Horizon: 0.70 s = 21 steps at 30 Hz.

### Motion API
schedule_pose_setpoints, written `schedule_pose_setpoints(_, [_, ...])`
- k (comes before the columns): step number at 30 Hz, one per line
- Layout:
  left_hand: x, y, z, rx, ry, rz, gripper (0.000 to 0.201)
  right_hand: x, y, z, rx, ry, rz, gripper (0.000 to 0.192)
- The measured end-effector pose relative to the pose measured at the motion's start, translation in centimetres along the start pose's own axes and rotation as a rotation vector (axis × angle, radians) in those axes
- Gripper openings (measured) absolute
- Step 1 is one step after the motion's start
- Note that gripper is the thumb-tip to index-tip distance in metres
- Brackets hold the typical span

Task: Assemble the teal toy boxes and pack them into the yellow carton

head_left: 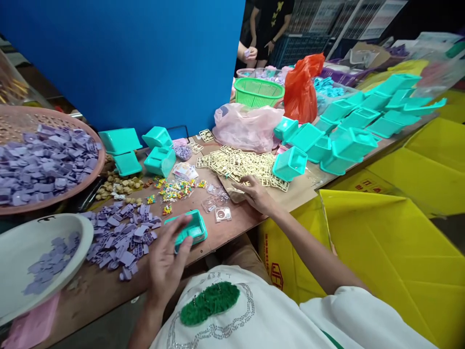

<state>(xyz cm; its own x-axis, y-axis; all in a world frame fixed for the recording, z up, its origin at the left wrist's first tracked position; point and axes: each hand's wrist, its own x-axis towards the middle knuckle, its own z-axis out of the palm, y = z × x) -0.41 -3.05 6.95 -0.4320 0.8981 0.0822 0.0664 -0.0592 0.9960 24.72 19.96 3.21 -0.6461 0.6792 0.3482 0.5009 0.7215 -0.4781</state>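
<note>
My left hand (167, 264) is raised with thumb and fingers apart, holding nothing. It partly covers a small teal plastic box (198, 228) that sits at the table's front edge. My right hand (257, 196) is at the near side of a heap of cream plastic frames (243, 164), on a sheet of brown cardboard (298, 194). Its fingers seem to pinch one cream frame (238, 190), seen nearly edge-on. Between the hands lie clear plastic pieces (223, 214). Behind the box are small colourful parts (178, 189) and a pile of lilac plastic pieces (121, 235).
A pink basket (100, 167) and a white basin (87, 232) hold lilac pieces at left. Teal boxes (345, 145) are stacked at right, beside a red bag (303, 89). A blue panel (145, 58) stands behind. Yellow sheeting (392, 232) lies right. Other people are beyond the table.
</note>
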Motion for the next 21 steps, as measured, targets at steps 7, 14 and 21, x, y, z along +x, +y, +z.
schedule_pose_setpoints(7, [4.3, -0.5, 9.5, -0.817, -0.286, -0.733, 0.034, -2.7, -5.7, -0.6, 0.208, -0.11, -0.291, 0.036])
schedule_pose_setpoints(14, [6.2, -1.2, 10.7, -0.9, -0.187, -0.645, 0.033, 5.9, -3.2, -2.0, -0.095, -0.087, 0.255, 0.027])
schedule_pose_setpoints(21, [6.3, -0.3, 10.0, -0.861, -0.218, -0.653, 0.039, 10.0, 0.3, -0.1, -0.087, -0.15, 0.344, 0.023])
